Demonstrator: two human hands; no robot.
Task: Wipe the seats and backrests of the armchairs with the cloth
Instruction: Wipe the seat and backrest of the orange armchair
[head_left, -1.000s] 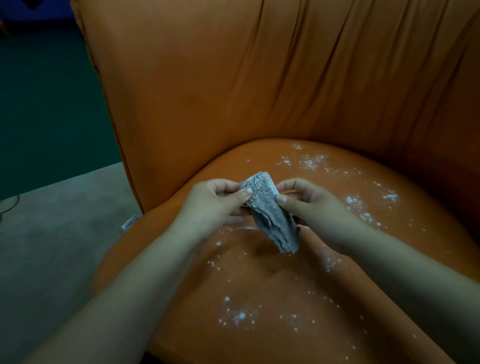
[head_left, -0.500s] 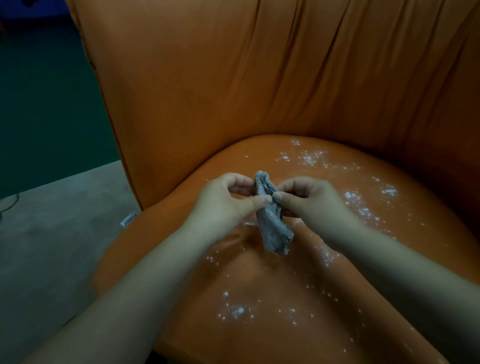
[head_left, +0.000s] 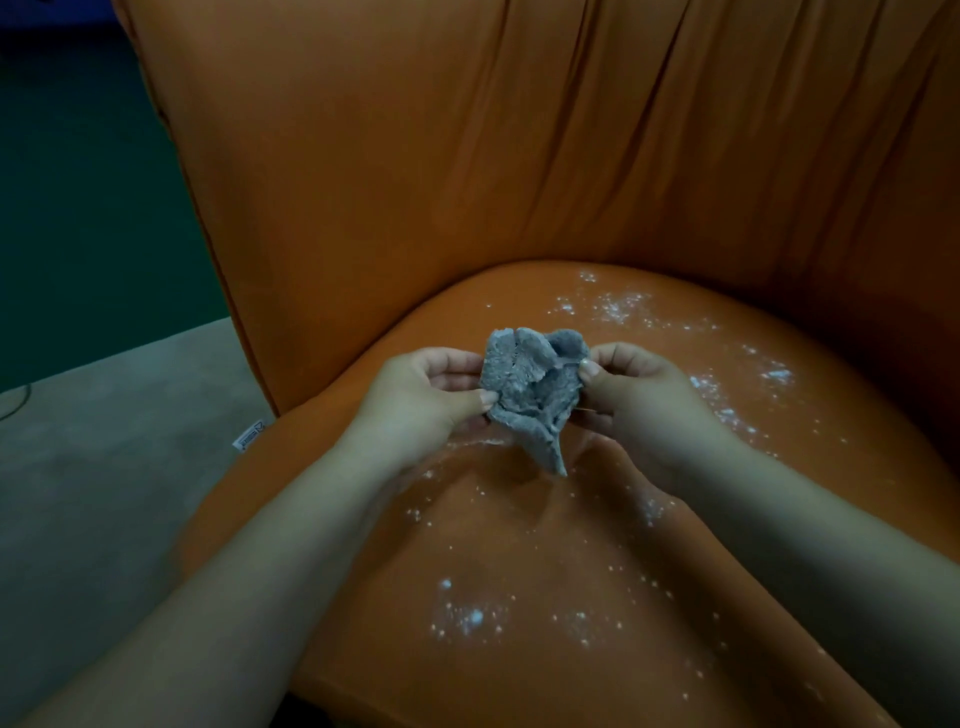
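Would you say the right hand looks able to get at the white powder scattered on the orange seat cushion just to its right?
Probably yes. The right hand is above the orange seat cushion, with the white powder just beside it and nothing between. It does pinch the crumpled grey cloth together with the left hand.

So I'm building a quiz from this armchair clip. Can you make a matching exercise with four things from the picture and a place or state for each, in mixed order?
Things:
1. cloth
2. white powder
3. backrest
4. label tag

Places or states:
A. creased orange fabric, upright
B. scattered over the seat
C. at the chair's outer edge, by the floor
D. bunched, pinched between the left hand and the right hand

Pairs: 1-D, 2-B, 3-A, 4-C
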